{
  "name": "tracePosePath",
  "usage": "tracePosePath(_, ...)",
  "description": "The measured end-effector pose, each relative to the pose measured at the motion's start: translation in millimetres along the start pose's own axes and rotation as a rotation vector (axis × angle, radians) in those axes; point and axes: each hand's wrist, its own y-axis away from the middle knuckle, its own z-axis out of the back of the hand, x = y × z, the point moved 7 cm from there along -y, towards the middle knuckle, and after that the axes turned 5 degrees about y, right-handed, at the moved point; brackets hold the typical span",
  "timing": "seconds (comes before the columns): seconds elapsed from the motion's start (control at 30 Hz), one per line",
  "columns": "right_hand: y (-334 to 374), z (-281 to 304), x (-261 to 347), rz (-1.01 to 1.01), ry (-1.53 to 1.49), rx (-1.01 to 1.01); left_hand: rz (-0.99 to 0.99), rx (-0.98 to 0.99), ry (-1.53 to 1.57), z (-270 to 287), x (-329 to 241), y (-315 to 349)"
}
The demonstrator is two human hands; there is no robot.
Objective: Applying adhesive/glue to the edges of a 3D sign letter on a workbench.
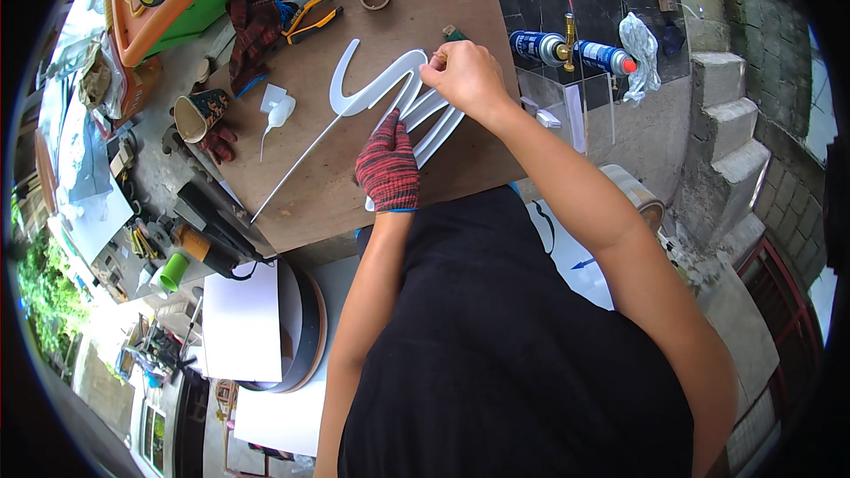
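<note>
- A person's bare right hand bends over the upper middle of the frame, its thumb and forefinger pressed together at the edge of a white, curving, letter-like piece with raised edges; what lies between them is too small to tell.
- The left hand, in a red-and-black knitted glove, rests at the centre, fingers close together and their tips on the piece; whether they pinch it cannot be told.
- The piece lies on a brown wooden surface, and a long, thin white strip trails from its curve toward the lower left.
- The step in hand looks like detailed work at the upper bend; the next move seems to call for a steady left hand and light, even finger pressure from the right.
- A small white nozzle bottle lies left of the piece.
</note>
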Motion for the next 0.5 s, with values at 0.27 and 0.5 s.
tracePosePath(0.27, 3.9, 0.2, -0.5, -0.049, -0.078, -0.048, 0.033, 0.045, 0.1, 0.2, -3.7, 1.6)
tracePosePath(0.5, -4.3, 29.6, -3.4, 0.158, -0.151, -0.156, -0.038, 0.004, 0.037, 2.8, -9.2, -2.5)
